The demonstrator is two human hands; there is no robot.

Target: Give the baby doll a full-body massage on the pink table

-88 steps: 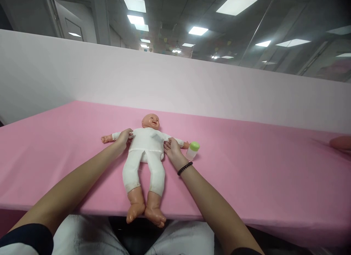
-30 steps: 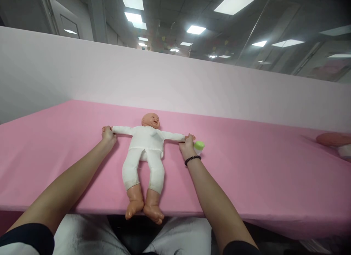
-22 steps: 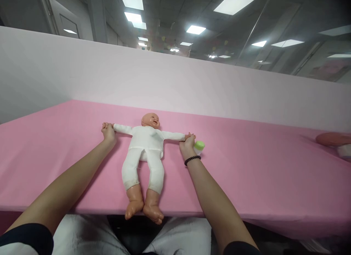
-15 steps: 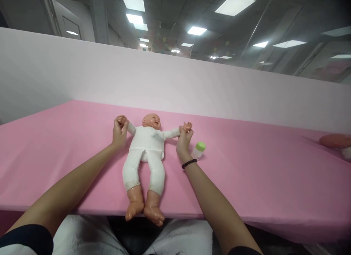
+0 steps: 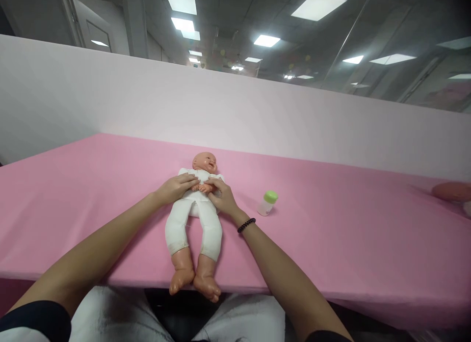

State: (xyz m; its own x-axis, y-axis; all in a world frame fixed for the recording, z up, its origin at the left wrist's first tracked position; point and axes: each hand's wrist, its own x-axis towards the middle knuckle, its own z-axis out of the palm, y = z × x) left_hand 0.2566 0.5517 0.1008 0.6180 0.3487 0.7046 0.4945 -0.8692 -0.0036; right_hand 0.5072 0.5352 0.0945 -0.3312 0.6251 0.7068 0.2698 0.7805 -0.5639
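A baby doll [image 5: 211,229] with a white cloth body and bare plastic head, hands and feet lies on its back on the pink table [image 5: 349,244]. Both its arms are folded in, and the little plastic hands meet over the chest. My left hand [image 5: 178,187] wraps over the doll's arm on the left side, fingers reaching across the chest. On the other side my right hand [image 5: 222,195], with a dark bead bracelet at the wrist, curls round the doll's other arm near its hand. Right of that wrist stands a small clear bottle with a green cap [image 5: 271,197].
A white low wall [image 5: 235,111] runs along the table's back, with glass above it. At the far right edge lies a blurred skin-coloured object [image 5: 451,191], partly cut off. The doll's feet hang just over the table's front edge.
The doll's arms, stretched out to both sides before, are now folded inward onto its chest. Both my hands moved in with them. The bottle stays in place.
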